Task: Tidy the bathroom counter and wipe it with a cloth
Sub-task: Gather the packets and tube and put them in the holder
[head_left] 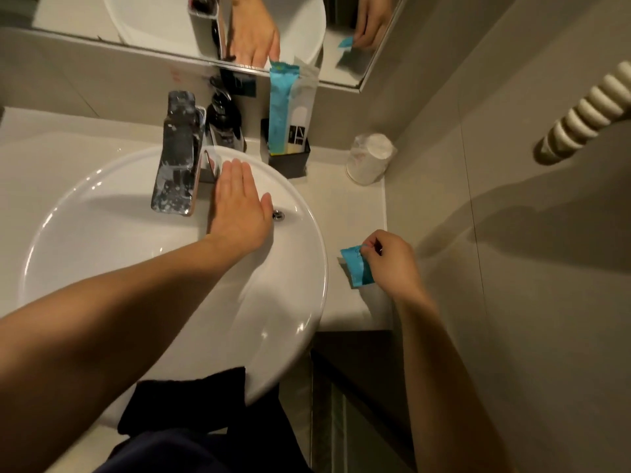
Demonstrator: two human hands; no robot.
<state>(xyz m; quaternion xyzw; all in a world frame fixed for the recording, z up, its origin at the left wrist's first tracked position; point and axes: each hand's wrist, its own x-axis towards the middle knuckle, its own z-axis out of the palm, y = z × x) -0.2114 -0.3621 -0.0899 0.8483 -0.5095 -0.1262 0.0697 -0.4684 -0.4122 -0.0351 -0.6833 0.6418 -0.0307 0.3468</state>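
Observation:
My right hand (392,261) pinches a small blue packet (356,268) just above the white counter (345,206), to the right of the basin. My left hand (239,203) is flat and open over the round white basin (307,302), fingers together, its tips beside the chrome tap (177,158). It holds nothing. A dark cloth (181,401) lies on the counter's near edge, against the basin's front rim.
A black holder (290,162) with tall blue and white packets (283,107) stands behind the basin. A black soap pump (223,121) is by the tap. A wrapped paper cup (370,158) sits in the right corner. A mirror (136,18) is above and a tiled wall is at right.

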